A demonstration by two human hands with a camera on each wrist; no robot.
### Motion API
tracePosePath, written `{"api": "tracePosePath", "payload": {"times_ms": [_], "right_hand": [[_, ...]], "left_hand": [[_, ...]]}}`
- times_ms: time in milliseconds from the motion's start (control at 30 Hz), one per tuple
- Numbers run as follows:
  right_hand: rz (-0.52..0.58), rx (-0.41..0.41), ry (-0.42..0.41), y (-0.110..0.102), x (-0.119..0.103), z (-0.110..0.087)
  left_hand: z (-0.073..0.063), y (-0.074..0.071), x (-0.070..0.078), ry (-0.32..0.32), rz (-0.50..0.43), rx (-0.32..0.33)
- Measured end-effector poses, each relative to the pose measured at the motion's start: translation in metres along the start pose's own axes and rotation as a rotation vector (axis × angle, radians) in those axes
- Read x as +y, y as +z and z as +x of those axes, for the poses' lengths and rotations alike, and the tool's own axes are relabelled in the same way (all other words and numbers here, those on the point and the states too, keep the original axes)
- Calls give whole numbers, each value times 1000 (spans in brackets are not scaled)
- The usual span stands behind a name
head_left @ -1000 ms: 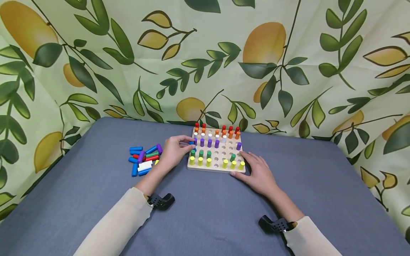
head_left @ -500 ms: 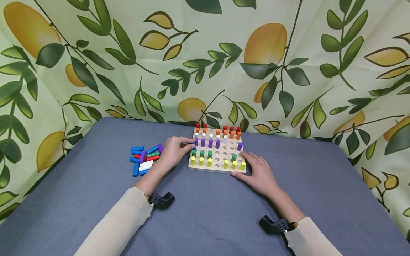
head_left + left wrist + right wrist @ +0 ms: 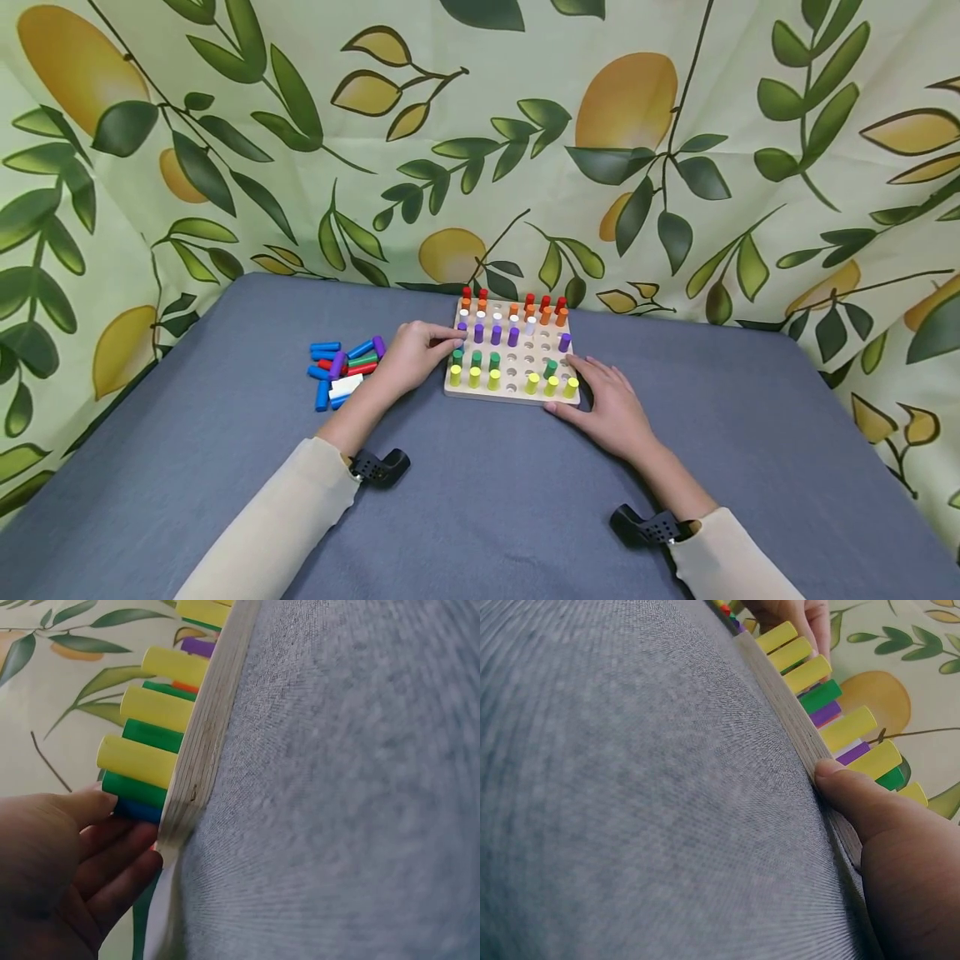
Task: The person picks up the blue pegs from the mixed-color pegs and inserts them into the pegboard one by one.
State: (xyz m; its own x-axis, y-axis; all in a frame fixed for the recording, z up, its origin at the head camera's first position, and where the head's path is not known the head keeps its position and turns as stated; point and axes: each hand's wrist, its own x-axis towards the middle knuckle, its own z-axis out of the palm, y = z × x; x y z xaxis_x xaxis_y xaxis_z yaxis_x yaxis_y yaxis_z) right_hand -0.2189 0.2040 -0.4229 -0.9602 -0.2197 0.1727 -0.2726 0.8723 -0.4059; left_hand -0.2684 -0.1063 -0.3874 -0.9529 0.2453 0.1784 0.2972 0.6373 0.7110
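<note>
A wooden pegboard (image 3: 510,397) holds rows of red, orange, white, purple, green and yellow pegs. My left hand (image 3: 415,357) is at its left side, thumb and fingertips pinching a blue peg (image 3: 137,810). That peg stands against the board behind a green peg (image 3: 135,789) in the left wrist view; in the head view the fingers mostly cover it. My right hand (image 3: 606,407) grips the near right corner of the board. Its thumb (image 3: 831,771) presses the front edge, and the fingers lie along the right side.
Left of the board, loose pegs lie in a pile: several blue pegs (image 3: 322,396), purple pegs (image 3: 337,364), white pegs (image 3: 347,385), plus red and green ones. Bare holes (image 3: 512,373) show mid-board. A grey-blue cloth (image 3: 480,500) covers the table, and a leaf-patterned curtain (image 3: 495,192) hangs behind.
The blue peg in my left fingers has gone lower at the board's left edge and shows less. My right hand keeps its place on the board. The whole view has shifted slightly.
</note>
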Motion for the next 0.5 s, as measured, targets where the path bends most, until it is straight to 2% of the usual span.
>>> {"api": "tracePosePath", "payload": {"times_ms": [300,400,500], "right_hand": [[4,-16,0,0,1,1],[8,-17,7,1,2,1],[10,-16,5,1,2,2]], "left_hand": [[-1,-6,-1,-30,-27,-15],[-1,-15,0,-34,-3,-34],[-3,-30,1,-46,9,-45]]}}
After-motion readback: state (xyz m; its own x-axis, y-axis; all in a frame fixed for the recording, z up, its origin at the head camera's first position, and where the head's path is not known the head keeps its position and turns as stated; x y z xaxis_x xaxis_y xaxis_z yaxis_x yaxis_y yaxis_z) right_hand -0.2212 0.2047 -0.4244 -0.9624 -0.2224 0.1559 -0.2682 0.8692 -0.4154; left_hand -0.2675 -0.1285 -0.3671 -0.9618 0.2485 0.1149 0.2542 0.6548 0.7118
